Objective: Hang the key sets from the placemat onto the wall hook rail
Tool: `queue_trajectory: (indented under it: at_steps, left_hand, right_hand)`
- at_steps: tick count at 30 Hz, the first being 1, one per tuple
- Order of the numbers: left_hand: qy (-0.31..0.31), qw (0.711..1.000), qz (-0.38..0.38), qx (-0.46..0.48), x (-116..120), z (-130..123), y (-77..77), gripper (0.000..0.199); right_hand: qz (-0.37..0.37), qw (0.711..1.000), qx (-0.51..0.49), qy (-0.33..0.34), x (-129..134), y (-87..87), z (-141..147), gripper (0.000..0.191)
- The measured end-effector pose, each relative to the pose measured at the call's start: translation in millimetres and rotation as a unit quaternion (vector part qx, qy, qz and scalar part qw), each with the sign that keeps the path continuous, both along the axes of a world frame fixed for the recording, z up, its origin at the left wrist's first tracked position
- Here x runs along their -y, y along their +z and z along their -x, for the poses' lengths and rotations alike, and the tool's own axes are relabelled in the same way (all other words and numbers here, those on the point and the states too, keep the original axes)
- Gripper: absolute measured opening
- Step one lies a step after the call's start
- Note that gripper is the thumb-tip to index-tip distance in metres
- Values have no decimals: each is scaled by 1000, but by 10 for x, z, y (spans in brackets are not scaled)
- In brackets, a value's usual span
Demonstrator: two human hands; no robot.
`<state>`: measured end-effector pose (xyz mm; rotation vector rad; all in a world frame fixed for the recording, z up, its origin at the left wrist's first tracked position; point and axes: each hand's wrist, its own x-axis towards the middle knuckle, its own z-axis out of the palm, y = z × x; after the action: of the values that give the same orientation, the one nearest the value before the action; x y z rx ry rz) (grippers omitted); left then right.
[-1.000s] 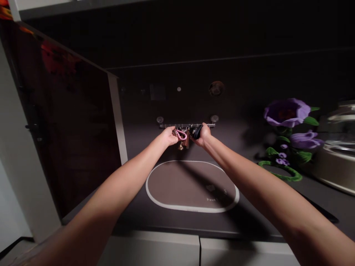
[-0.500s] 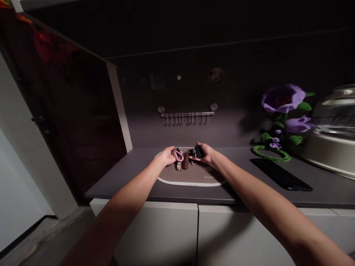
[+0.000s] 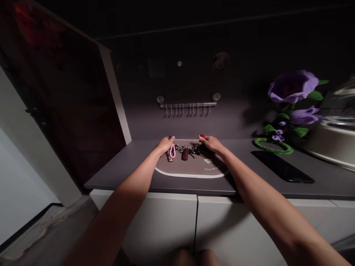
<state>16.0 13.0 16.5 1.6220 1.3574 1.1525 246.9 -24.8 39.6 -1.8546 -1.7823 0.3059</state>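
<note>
My left hand (image 3: pixel 166 143) is closed on a set of keys with a pink strap loop (image 3: pixel 172 150), which hangs at its fingertips beside a small pale charm (image 3: pixel 170 159). My right hand (image 3: pixel 211 142) pinches a small red item (image 3: pixel 202 136) between thumb and fingers; its kind is unclear. Between the hands, a dark red-brown key case (image 3: pixel 185 154) and several dark keys (image 3: pixel 196 150) lie on a brown mat with a white rim (image 3: pixel 188 176). Parts of the right-hand keys are hidden under that hand.
A clear rail with several hooks (image 3: pixel 188 105) is on the dark wall. To the right are a black phone-like slab (image 3: pixel 283 167), a green ring (image 3: pixel 273 146), purple flowers (image 3: pixel 294 87) and a cream domed appliance (image 3: pixel 332 144). White cabinet doors (image 3: pixel 155 225) front the counter.
My hands have moved a little apart. The pink strap went left with my left hand, and the keys now lie more spread out. A red item shows in my right fingers.
</note>
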Motion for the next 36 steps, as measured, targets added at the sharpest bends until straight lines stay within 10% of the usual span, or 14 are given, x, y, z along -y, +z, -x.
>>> queue_trajectory:
  at_steps: [19,24,29,33,36]
  left_hand:
    - [86,995,-40,-29,-67,166,-127,23]
    - [146,984,-103,8,66,202,24,31]
    - [-45,991,-108,59,495,176,322,26]
    - [-252,956,13,147,777,185,380,57]
    - [-288,937,84,180,872,221,276,64]
  right_hand:
    - [-57,986,56,-147,14,-156,-335,30]
    - [-181,982,26,-55,194,-88,-147,26]
    - [-77,967,-158,182,491,99,136,19]
    - [119,881,-324,325,682,153,279,55]
    - [199,824,-397,353,749,85,280,64]
